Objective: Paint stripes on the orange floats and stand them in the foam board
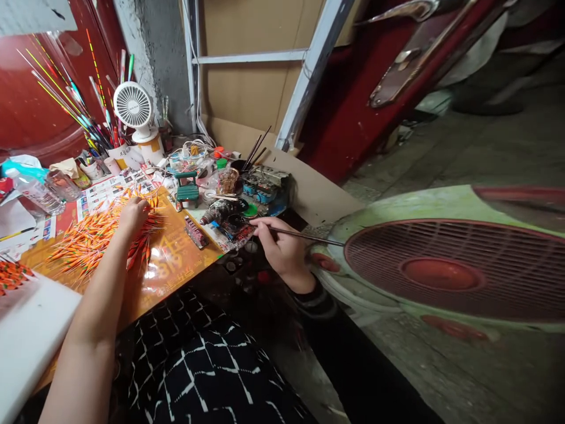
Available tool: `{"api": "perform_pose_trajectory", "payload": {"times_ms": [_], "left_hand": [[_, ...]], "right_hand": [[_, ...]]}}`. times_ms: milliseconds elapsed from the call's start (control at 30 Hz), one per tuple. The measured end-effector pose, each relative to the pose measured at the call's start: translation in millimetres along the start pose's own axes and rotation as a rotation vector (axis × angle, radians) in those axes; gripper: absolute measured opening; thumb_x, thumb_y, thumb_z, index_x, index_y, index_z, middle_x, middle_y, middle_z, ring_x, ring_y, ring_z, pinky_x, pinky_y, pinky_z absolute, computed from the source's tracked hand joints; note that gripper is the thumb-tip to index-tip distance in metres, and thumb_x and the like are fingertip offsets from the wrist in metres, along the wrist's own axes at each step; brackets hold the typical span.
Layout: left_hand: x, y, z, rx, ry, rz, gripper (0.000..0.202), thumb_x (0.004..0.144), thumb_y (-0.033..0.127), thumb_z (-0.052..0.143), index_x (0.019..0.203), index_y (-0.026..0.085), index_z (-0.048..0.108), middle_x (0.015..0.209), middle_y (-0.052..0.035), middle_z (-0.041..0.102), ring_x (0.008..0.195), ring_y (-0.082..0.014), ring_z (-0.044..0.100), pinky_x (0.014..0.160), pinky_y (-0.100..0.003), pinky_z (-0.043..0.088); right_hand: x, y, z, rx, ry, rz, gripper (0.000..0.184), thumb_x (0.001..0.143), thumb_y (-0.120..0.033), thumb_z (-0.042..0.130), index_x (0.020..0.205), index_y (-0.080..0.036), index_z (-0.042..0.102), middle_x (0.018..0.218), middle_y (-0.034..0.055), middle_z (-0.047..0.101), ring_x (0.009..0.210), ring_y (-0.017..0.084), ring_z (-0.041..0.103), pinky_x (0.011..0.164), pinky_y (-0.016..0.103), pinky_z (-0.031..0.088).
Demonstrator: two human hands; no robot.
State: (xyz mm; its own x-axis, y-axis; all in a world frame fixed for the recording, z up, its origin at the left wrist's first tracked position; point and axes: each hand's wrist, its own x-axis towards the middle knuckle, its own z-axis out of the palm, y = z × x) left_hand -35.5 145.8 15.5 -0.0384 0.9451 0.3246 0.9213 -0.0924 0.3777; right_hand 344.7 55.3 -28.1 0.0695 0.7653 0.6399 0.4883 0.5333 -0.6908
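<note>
My left hand [135, 213] reaches over a spread pile of orange fishing floats [88, 241] with thin stems. Its fingers are bent together, and what lies between them is hidden. Pinched in my right hand [282, 250] is a thin paintbrush [320, 239], its dark handle sticking out to the right. The brush's front end points at a black-stained paint patch [236, 225] on the table corner. Just behind that patch lies a green lid [251, 210], with a dark bottle [223, 209] on its side to the left.
A white foam block [39, 330] holding orange floats stands at the left. At the back are a small white fan [133, 106], a green toy-like stand [186, 188] and pots of long rods. A large floor fan [441, 271] stands close on the right.
</note>
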Motion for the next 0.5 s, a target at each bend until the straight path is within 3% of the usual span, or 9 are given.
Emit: {"api": "perform_pose_trajectory", "payload": {"times_ms": [67,167,233,333,500], "left_hand": [[-3,4,-1.2,-0.007,0.014,0.067,0.009,0.083,0.022,0.061,0.084,0.02,0.07,0.101,-0.0086,0.068,0.089,-0.0199,0.06,0.088,-0.032,0.048],[-11,24,-2.2,-0.234,0.007,0.004,0.012,0.083,0.028,0.065,0.088,0.018,0.069,0.084,-0.0041,0.065,0.071,-0.0149,0.055,0.074,-0.029,0.047],[-17,40,-2.3,-0.505,-0.12,-0.028,0.018,0.081,0.034,0.07,0.087,0.017,0.067,0.073,-0.0008,0.06,0.064,-0.0126,0.052,0.064,-0.026,0.043],[-26,61,-0.1,-0.841,-0.357,0.004,0.027,0.077,0.04,0.076,0.085,0.016,0.066,0.072,-0.0002,0.061,0.062,-0.0101,0.053,0.061,-0.024,0.042],[-41,68,7.0,-1.004,-0.519,0.021,0.03,0.074,0.04,0.08,0.085,0.015,0.069,0.076,-0.0022,0.067,0.062,-0.0088,0.054,0.06,-0.023,0.043]], "right_hand": [[3,4,6,-0.011,-0.025,0.005,0.025,0.098,-0.032,0.048,0.093,-0.021,0.071,0.084,0.0057,0.074,0.072,0.019,0.067,0.068,0.033,0.053],[5,8,12,-0.031,-0.059,-0.013,0.025,0.097,-0.031,0.048,0.092,-0.021,0.07,0.085,0.0056,0.074,0.073,0.02,0.066,0.07,0.033,0.052],[6,9,14,-0.039,-0.079,-0.031,0.025,0.097,-0.03,0.048,0.091,-0.021,0.071,0.086,0.0058,0.074,0.074,0.02,0.067,0.071,0.034,0.053],[6,8,13,-0.047,-0.091,-0.025,0.025,0.097,-0.03,0.048,0.092,-0.022,0.071,0.087,0.0057,0.075,0.076,0.02,0.068,0.072,0.034,0.054],[7,4,1,-0.049,-0.082,-0.012,0.024,0.096,-0.031,0.05,0.093,-0.022,0.072,0.084,0.0053,0.075,0.078,0.021,0.07,0.076,0.035,0.056]]}}
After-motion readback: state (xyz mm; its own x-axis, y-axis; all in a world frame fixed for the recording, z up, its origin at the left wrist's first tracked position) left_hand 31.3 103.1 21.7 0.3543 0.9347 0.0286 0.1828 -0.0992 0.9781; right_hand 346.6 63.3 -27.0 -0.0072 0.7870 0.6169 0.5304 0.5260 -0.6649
